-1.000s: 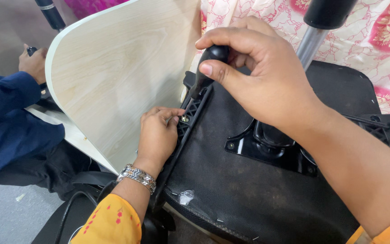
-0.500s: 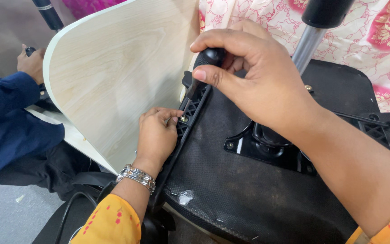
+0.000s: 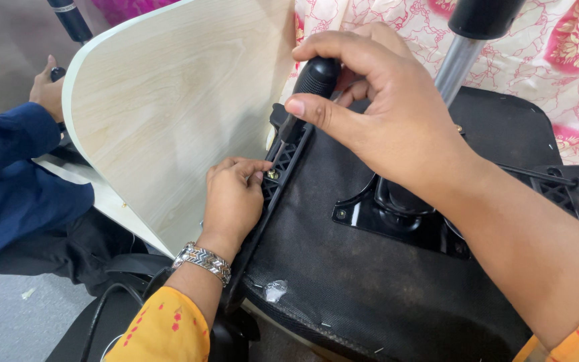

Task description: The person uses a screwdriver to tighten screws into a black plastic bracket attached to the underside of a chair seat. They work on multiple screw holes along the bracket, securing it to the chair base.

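Note:
An upturned office chair seat (image 3: 343,268) with a black fabric underside fills the lower right. My right hand (image 3: 376,114) grips the black handle of a screwdriver (image 3: 313,80), whose tip points down at a screw (image 3: 273,174) in the black plastic bracket (image 3: 283,157) on the seat's left edge. My left hand (image 3: 232,198), with a silver bracelet at the wrist, rests against that bracket right beside the screw, fingertips touching it. A pale wooden panel (image 3: 175,107) stands upright just left of the bracket.
A black metal mounting plate (image 3: 397,214) and a silver gas-lift post (image 3: 457,60) rise from the seat's middle. Another person in a dark blue sleeve (image 3: 8,174) sits at left, one hand (image 3: 48,90) near a black pole. Pink floral cloth (image 3: 557,47) lies behind.
My right hand has shifted its grip on the screwdriver handle, thumb now stretched across its front. My left hand and the wooden panel stay as they were.

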